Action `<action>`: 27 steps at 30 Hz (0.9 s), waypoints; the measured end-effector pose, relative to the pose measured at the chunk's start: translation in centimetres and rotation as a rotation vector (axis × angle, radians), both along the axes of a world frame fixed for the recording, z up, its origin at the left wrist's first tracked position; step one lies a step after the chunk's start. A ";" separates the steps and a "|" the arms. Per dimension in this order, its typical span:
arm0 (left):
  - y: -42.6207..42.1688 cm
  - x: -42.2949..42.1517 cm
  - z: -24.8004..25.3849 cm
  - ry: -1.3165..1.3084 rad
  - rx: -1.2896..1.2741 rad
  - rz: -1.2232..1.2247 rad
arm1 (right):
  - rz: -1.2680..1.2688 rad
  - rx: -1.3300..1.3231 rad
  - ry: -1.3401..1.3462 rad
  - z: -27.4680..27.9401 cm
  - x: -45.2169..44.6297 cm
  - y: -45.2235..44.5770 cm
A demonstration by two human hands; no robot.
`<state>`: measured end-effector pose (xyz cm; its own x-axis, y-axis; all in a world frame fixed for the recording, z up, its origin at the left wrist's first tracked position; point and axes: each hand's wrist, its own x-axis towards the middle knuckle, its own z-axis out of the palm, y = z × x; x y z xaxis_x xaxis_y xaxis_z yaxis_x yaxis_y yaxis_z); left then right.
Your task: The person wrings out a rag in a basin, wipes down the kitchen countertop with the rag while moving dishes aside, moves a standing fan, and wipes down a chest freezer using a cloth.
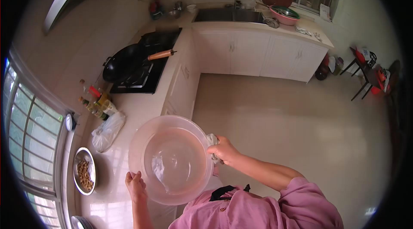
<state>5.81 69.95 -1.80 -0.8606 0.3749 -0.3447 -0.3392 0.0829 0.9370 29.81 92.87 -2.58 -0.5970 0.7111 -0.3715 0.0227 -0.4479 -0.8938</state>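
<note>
A large pale pink, translucent plastic basin (137,143) is in front of my body at the counter's front edge. Its inside looks shiny, perhaps with water in it; I cannot tell how much. My left hand (137,184) is closed on the basin's rim at the lower left. On the opposite side, my right hand (224,150) grips a crumpled grey cloth (212,143), which is pressed against the rim. Whether its fingers also hold the rim is hidden.
Left of the basin, a metal bowl (92,160) holds brown pieces on the counter (114,186). Beyond are a plastic bag (107,133), bottles (92,107) and a black wok (122,66) on the stove. A sink (214,14) and a pink tub (285,19) stand farther back.
</note>
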 end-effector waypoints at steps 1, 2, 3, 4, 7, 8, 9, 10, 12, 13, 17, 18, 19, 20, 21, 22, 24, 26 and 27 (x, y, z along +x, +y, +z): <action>2.8 0.2 -0.1 0.003 0.005 -0.034 | -0.058 -0.007 0.005 -0.1 0.8 2.0; 5.6 0.4 -0.1 -0.005 0.020 -0.070 | -0.093 -0.004 0.006 -0.3 1.6 4.1; 8.3 0.4 -0.3 -0.015 0.032 -0.112 | -0.105 -0.059 -0.002 -0.6 2.4 6.2; 10.8 0.0 -1.1 -0.020 0.030 -0.154 | -0.119 -0.116 -0.010 -0.8 3.0 8.3; 19.7 -1.1 -3.2 0.063 0.103 -0.241 | -0.254 -0.027 -0.101 -1.4 4.0 14.5; 22.3 -0.6 -2.8 0.068 0.067 -0.251 | -0.282 -0.025 -0.104 -1.8 4.4 16.1; 25.2 -0.4 -2.4 0.078 0.040 -0.257 | -0.303 -0.070 -0.080 -1.9 4.7 18.2; 28.4 -0.4 -2.2 0.080 0.061 -0.279 | -0.322 -0.105 -0.052 -1.8 5.0 20.8; 33.5 -0.4 -2.1 0.048 -0.006 -0.371 | -0.337 -0.098 -0.046 -1.6 6.2 25.4; 36.1 -0.4 -2.2 0.056 0.000 -0.399 | -0.337 -0.102 -0.039 -1.6 6.8 27.5; 47.4 0.0 -1.9 0.096 0.026 -0.492 | -0.448 -0.073 0.116 -2.1 8.2 36.5; 50.3 0.2 -1.9 0.101 0.005 -0.496 | -0.436 -0.056 0.133 -1.6 8.5 38.9; 53.5 0.2 -2.5 0.102 0.017 -0.520 | -0.408 -0.040 0.149 -1.4 8.6 41.6; 56.2 0.1 -3.2 0.089 0.040 -0.498 | -0.411 -0.001 0.104 -1.9 8.7 44.5; 58.4 0.1 -3.6 0.078 0.053 -0.468 | -0.413 -0.005 0.105 -2.1 9.1 46.9; 60.6 0.3 -3.4 0.084 0.084 -0.541 | -0.400 0.004 0.111 -2.1 9.2 49.2; 66.4 1.1 -4.2 0.125 0.084 -0.489 | -0.416 0.040 0.132 -1.7 10.0 55.1; 70.8 0.5 -5.0 0.164 0.071 -0.466 | -0.387 0.038 0.055 -1.8 10.5 59.8; 73.4 -0.4 -5.8 0.200 -0.115 -0.520 | -0.418 0.056 0.063 -0.9 11.2 62.8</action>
<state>5.37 143.31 -7.63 -0.6253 0.7366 -0.2575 -0.0428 0.2971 0.9539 40.97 155.64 -3.48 -0.2735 0.9145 -0.2980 -0.2056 -0.3583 -0.9107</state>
